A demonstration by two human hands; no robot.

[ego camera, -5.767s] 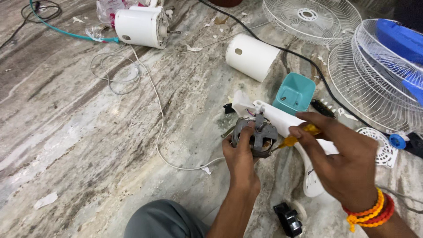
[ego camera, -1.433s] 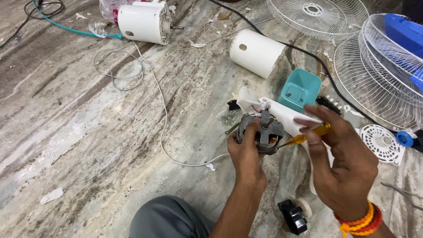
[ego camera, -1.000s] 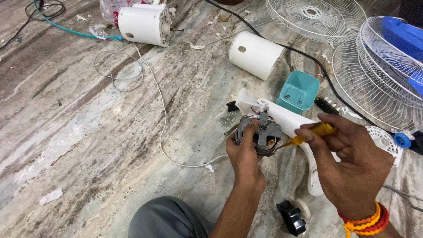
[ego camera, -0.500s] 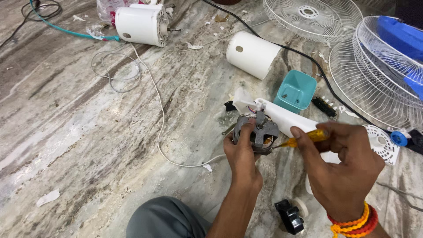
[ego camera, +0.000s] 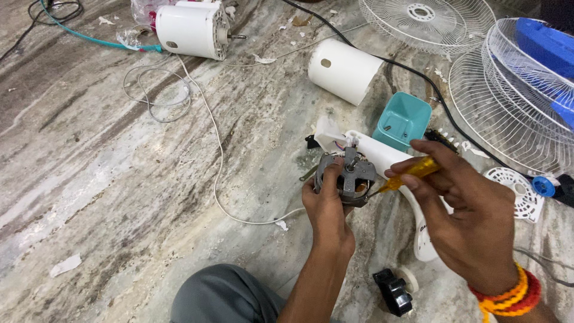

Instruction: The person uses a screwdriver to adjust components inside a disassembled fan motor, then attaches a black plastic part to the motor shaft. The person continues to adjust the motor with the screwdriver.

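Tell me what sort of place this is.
Probably an informal fan repair spot on a streaked marble floor: white wire fan guards, a white cylindrical motor housing, and a grey metal motor held in the left hand.

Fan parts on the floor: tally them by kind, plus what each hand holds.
Wire fan guards: 2
White motor housings: 2
Grey motor, in left hand: 1
Yellow screwdriver, in right hand: 1
Teal tray: 1
Total: 7
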